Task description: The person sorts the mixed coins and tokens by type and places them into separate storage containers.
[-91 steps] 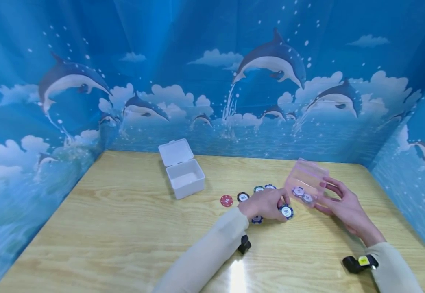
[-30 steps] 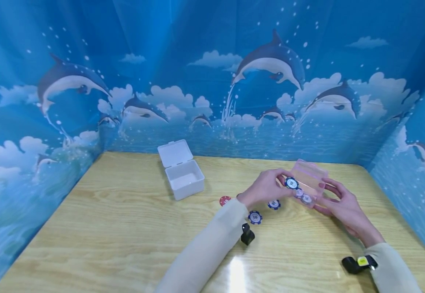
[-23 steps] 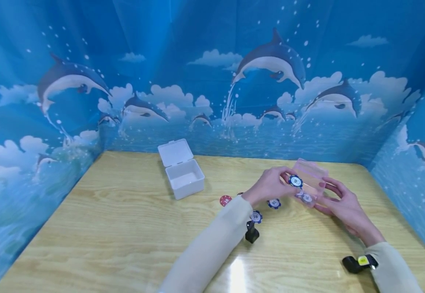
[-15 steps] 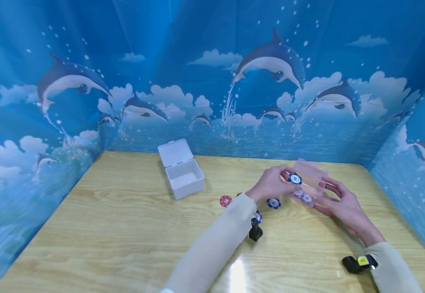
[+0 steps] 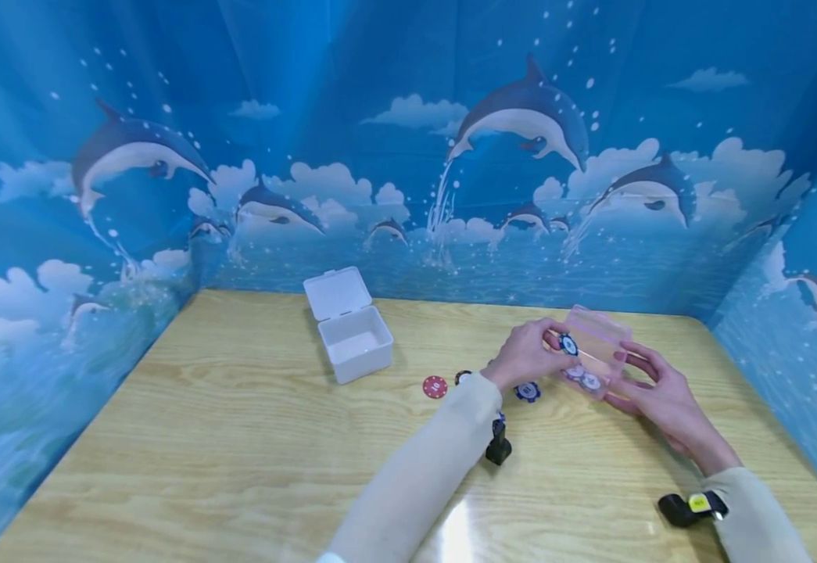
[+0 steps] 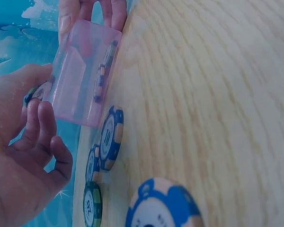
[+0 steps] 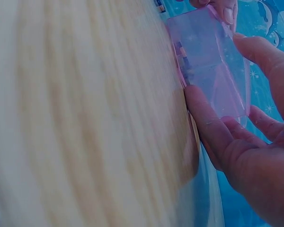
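My left hand (image 5: 526, 352) pinches a dark-rimmed poker chip (image 5: 567, 344) at the left rim of an open, see-through pink box (image 5: 596, 342). The chip is tilted there, above two chips (image 5: 590, 381) that lie flat inside. From the right, my right hand (image 5: 664, 395) steadies the box, thumb and fingers against its side walls. In the left wrist view, the pinched chip (image 6: 39, 92) overlaps the edge of the pink box. A blue chip (image 6: 111, 137) stands out on the table close to the box, with a green one (image 6: 92, 204) farther off.
A white box (image 5: 362, 352) with its lid up stands at the back, left of centre. A red chip (image 5: 435, 387) lies on the table beside a black one (image 5: 463, 377). A blue chip (image 5: 527, 391) sits under my left hand. The dolphin-print curtain (image 5: 408, 156) backs the table.
My left hand has carried the chip up from above the table to the pink box's rim, then tilted it more. The right hand and the box have stayed in place.
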The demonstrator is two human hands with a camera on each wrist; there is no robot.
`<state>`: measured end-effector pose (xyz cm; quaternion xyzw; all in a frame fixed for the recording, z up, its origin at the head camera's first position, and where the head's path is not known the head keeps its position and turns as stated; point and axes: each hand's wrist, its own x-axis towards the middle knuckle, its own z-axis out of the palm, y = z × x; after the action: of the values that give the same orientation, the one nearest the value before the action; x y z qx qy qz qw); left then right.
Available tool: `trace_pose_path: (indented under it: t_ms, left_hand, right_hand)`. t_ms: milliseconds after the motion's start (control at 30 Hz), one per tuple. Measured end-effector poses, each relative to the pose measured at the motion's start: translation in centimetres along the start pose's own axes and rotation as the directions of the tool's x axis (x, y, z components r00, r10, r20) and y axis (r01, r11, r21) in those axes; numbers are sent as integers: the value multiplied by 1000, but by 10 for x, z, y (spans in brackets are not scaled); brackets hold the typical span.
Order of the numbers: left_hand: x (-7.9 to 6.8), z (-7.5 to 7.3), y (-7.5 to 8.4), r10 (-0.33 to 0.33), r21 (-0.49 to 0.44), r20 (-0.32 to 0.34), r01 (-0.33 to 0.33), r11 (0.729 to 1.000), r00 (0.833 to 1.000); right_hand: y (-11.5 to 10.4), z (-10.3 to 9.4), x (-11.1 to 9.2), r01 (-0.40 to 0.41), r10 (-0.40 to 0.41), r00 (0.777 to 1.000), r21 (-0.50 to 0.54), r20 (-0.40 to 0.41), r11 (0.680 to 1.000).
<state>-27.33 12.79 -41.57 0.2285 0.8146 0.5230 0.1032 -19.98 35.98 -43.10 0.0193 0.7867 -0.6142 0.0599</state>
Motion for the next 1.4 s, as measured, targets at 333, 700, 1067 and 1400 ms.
trace_pose_path:
  t_ms: [333, 700, 1067, 1400]
  left_hand:
    - [-1, -2, 1, 4, 6, 2, -4, 1000, 1000]
    - [-4, -14, -9, 45, -16, 17, -45, 999, 999]
    - [-12, -34, -14, 35, 11, 58, -36, 999, 998]
    - [-24, -54, -19, 1, 126, 210, -28, 992, 978]
  right_hand:
    - [0, 0, 1, -12, 12, 1000, -15, 3, 1000]
    - [1, 0, 0, 10, -11, 1000, 65, 12, 998]
    - [1, -2, -1, 18, -19, 1000, 63, 10, 998]
    - [-2, -1, 0, 1, -1, 1000, 12, 10, 1000]
